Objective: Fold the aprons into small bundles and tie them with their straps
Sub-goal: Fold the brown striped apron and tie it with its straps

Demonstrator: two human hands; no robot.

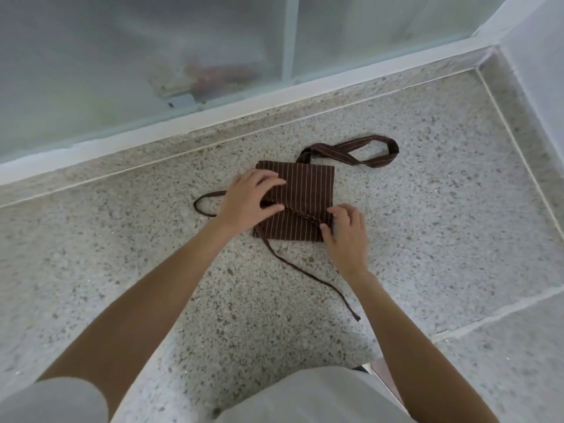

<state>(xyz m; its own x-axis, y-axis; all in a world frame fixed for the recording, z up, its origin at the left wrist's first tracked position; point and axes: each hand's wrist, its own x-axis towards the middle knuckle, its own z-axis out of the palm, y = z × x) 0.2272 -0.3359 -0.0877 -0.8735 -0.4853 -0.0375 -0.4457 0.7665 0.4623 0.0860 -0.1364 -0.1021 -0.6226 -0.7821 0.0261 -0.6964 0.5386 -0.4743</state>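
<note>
A brown apron with thin white stripes (308,184) lies folded into a small square on the speckled floor. Its striped neck loop (360,154) trails off the far right corner. A thin brown strap (308,270) runs diagonally across the bundle and on toward me, ending on the floor. Another thin strap (203,206) loops out to the left. My left hand (247,199) rests on the bundle's left side, fingers curled around the strap where it crosses. My right hand (346,233) pinches the bundle's near right edge, beside the strap.
Speckled terrazzo floor (152,270) surrounds the bundle. A white sill and frosted glass panels (137,56) run along the far side. A white wall (537,71) rises at the right. My light-coloured clothing (305,398) fills the bottom edge.
</note>
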